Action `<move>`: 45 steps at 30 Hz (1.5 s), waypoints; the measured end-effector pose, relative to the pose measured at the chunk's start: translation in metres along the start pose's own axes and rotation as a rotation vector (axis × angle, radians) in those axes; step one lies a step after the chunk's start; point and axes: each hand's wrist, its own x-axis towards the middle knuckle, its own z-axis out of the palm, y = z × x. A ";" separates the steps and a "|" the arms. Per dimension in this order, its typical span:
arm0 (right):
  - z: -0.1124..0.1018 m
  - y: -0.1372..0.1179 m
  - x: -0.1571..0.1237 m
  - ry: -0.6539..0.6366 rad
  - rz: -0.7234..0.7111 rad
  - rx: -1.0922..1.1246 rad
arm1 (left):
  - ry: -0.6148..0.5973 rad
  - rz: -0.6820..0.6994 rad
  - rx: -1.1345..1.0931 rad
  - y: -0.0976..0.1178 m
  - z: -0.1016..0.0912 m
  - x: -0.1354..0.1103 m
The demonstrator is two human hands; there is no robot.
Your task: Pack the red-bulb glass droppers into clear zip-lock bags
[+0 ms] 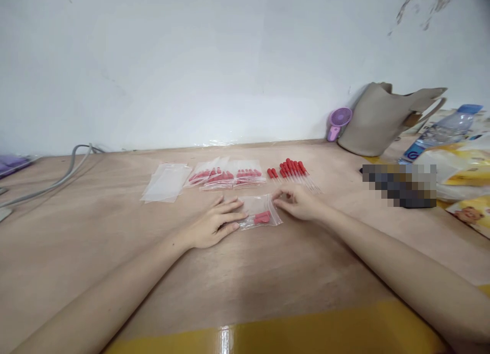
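A small clear zip bag (260,211) with red-handled tools inside lies on the wooden table (115,241) between my hands. My left hand (216,222) rests flat on the table, fingers stretched out and touching the bag's left edge. My right hand (298,201) pinches the bag's upper right corner with curled fingers. Behind it lies a loose row of red-handled tools (291,170). Filled bags (225,175) lie to their left, and a stack of empty clear bags (165,183) lies further left.
A beige bag (383,119) and a small purple fan (337,121) stand by the wall at the right. A water bottle (440,132), yellow-white packets (459,170) and a blurred dark object (400,185) lie at the far right. Grey cables (57,180) run at the left.
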 end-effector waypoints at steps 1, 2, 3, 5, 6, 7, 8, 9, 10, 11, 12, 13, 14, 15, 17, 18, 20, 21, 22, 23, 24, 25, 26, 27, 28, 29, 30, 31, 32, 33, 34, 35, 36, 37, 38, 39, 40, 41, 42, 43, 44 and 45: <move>-0.002 0.004 0.003 0.075 0.044 -0.082 | 0.028 0.006 0.017 0.001 0.001 0.000; -0.004 0.007 0.007 0.136 0.084 -0.154 | 0.046 0.014 0.030 0.002 0.002 0.001; -0.005 0.010 0.012 0.169 0.116 -0.211 | 0.050 0.021 0.036 0.002 0.002 0.001; -0.006 0.013 0.022 0.167 0.179 -0.288 | 0.025 0.024 0.025 0.003 0.003 0.002; -0.005 0.012 0.028 0.145 0.221 -0.319 | 0.011 0.019 0.018 0.004 0.004 0.002; -0.003 0.011 0.034 0.119 0.271 -0.348 | 0.000 0.008 0.015 0.004 0.004 0.002; -0.001 0.009 0.040 0.096 0.332 -0.371 | -0.007 -0.006 0.016 0.005 0.004 0.002; 0.001 0.007 0.046 0.076 0.402 -0.387 | -0.013 -0.018 0.015 0.006 0.004 0.003; 0.004 0.004 0.052 0.062 0.476 -0.393 | -0.018 -0.025 0.011 0.006 0.004 0.003; 0.006 0.001 0.057 0.052 0.544 -0.389 | -0.023 -0.030 0.005 0.007 0.004 0.003; 0.008 -0.001 0.062 0.046 0.597 -0.380 | -0.025 -0.035 -0.003 0.007 0.003 0.003; 0.009 -0.004 0.065 0.042 0.634 -0.367 | -0.026 -0.038 -0.011 0.008 0.003 0.003; 0.010 -0.006 0.068 0.039 0.655 -0.351 | -0.026 -0.042 -0.017 0.008 0.003 0.003; 0.010 -0.009 0.069 0.037 0.663 -0.336 | -0.026 -0.045 -0.021 0.008 0.003 0.003; 0.006 -0.012 0.068 0.052 0.647 -0.306 | -0.024 -0.050 -0.027 0.008 0.004 0.002; 0.003 -0.014 0.066 0.073 0.627 -0.292 | -0.023 -0.052 -0.028 0.008 0.004 0.002; -0.004 -0.014 0.059 0.126 0.565 -0.264 | -0.020 -0.053 -0.030 0.009 0.004 0.002; -0.006 -0.012 0.055 0.166 0.512 -0.223 | -0.018 -0.052 -0.030 0.009 0.004 0.002; -0.008 -0.009 0.050 0.215 0.451 -0.155 | -0.017 -0.051 -0.030 0.010 0.004 0.002; -0.008 -0.006 0.045 0.266 0.385 -0.058 | -0.018 -0.050 -0.030 0.010 0.004 0.002; -0.007 -0.002 0.039 0.311 0.320 0.059 | -0.019 -0.051 -0.030 0.010 0.003 0.002; -0.005 0.002 0.034 0.346 0.264 0.184 | -0.020 -0.054 -0.030 0.011 0.003 0.002; -0.001 0.005 0.028 0.370 0.230 0.299 | -0.020 -0.058 -0.030 0.011 0.003 0.002; 0.004 0.008 0.023 0.377 0.222 0.393 | -0.020 -0.061 -0.032 0.011 0.003 0.002; 0.009 0.009 0.019 0.380 0.235 0.471 | -0.020 -0.061 -0.034 0.011 0.003 0.002; 0.013 0.010 0.015 0.384 0.262 0.535 | -0.020 -0.059 -0.036 0.011 0.003 0.002; 0.018 0.009 0.012 0.394 0.299 0.587 | -0.019 -0.057 -0.036 0.011 0.003 0.002; 0.022 0.008 0.010 0.403 0.339 0.631 | -0.018 -0.057 -0.036 0.011 0.003 0.002; 0.025 0.006 0.008 0.409 0.380 0.671 | -0.017 -0.058 -0.034 0.010 0.004 0.002; 0.027 0.004 0.008 0.413 0.417 0.710 | -0.018 -0.061 -0.031 0.010 0.004 0.002; 0.029 0.002 0.007 0.416 0.449 0.751 | -0.018 -0.063 -0.028 0.010 0.004 0.002; 0.030 0.000 0.006 0.413 0.471 0.794 | -0.020 -0.063 -0.027 0.010 0.004 0.002; 0.030 -0.002 0.006 0.404 0.482 0.837 | -0.021 -0.062 -0.026 0.010 0.004 0.002; 0.030 -0.003 0.004 0.390 0.484 0.873 | -0.021 -0.058 -0.026 0.010 0.004 0.002; 0.029 -0.003 0.003 0.375 0.479 0.895 | -0.018 -0.055 -0.026 0.011 0.004 0.001; 0.028 -0.004 0.001 0.360 0.471 0.902 | -0.014 -0.054 -0.026 0.010 0.004 0.001; 0.027 -0.004 -0.001 0.348 0.462 0.895 | -0.009 -0.054 -0.025 0.010 0.004 0.001; 0.026 -0.003 -0.003 0.341 0.455 0.880 | -0.007 -0.055 -0.024 0.010 0.004 0.001; 0.026 -0.003 -0.005 0.339 0.448 0.864 | -0.005 -0.056 -0.023 0.010 0.005 0.001; 0.025 -0.002 -0.006 0.340 0.441 0.854 | -0.004 -0.055 -0.023 0.010 0.005 0.001; 0.024 -0.002 -0.006 0.342 0.436 0.853 | -0.003 -0.054 -0.023 0.009 0.005 0.001; 0.024 -0.001 -0.007 0.345 0.432 0.863 | -0.001 -0.052 -0.023 0.009 0.006 0.001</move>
